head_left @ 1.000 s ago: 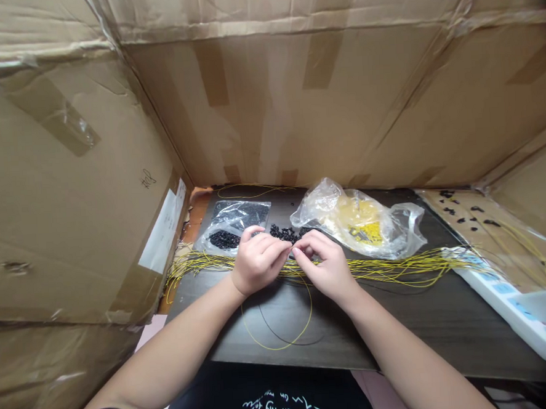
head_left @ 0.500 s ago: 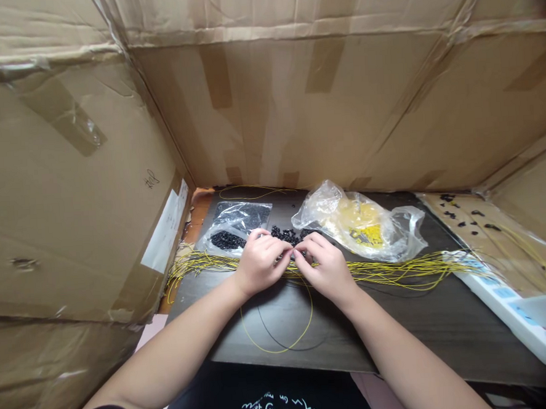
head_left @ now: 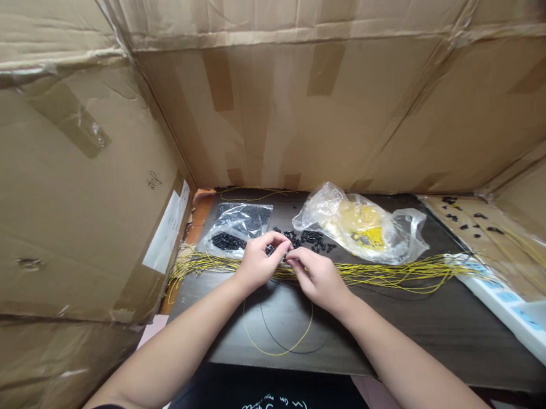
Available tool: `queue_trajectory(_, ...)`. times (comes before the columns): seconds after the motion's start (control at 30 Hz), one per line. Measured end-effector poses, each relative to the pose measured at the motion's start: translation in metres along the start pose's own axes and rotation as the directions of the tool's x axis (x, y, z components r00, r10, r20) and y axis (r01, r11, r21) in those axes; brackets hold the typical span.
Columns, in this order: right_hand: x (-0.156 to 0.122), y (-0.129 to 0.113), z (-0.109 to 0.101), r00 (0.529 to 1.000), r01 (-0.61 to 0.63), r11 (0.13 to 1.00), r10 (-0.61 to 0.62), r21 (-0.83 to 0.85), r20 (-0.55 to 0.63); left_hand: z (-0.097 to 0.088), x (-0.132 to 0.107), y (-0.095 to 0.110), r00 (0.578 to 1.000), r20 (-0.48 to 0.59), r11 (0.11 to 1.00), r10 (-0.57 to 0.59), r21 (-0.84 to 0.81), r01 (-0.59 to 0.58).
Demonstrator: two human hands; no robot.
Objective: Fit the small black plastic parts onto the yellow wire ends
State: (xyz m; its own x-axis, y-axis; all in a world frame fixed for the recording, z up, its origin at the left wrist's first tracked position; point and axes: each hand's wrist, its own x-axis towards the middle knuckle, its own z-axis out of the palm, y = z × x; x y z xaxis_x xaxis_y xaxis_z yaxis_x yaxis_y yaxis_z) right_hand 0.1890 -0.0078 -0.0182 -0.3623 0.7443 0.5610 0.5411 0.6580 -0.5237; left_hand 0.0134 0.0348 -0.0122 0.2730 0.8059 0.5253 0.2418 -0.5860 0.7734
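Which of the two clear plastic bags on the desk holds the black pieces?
The flat bag just beyond the left hand. The crumpled bag to its right holds something yellow instead.

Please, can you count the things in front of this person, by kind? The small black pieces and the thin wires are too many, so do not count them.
Clear plastic bags: 2 (clear bag of black pieces, clear bag with yellow contents)
White power strip: 1
Hands: 2 (left hand, right hand)
Total: 5
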Motion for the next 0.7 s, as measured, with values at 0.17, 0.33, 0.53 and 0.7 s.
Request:
queue_trajectory(0.17, -0.0009, 0.0011, 0.0019, 1.0, 0.0, 1.0, 0.0, 0.025, -0.006, 0.0005, 0.0009, 0.0008, 0.997, 0.035, 0.991, -0.064, -0.115, 0.067)
queue_trajectory(0.33, -0.0038, 0.0007, 0.0046, 0.994, -0.088, 0.996, 0.089, 0.018, -0.066, 0.003, -0.0007, 0.0024, 0.999, -0.007, 0.994, -0.043, -0.1, 0.042)
queue_trajectory(0.53, -0.0036, -0.0027, 0.009, 0.981, -0.155, 0.985, 0.145, -0.075, -0.132, 0.0074, -0.0021, 0.0024, 0.999, -0.037, 0.999, -0.011, -0.038, 0.01)
queue_trajectory(0.7, -0.0009, -0.0057, 0.0076, 0.979, -0.12, 0.989, 0.104, -0.086, -0.178, 0.0071, -0.0033, 0.0008, 0.999, -0.043, 0.999, -0.032, 0.025, 0.033)
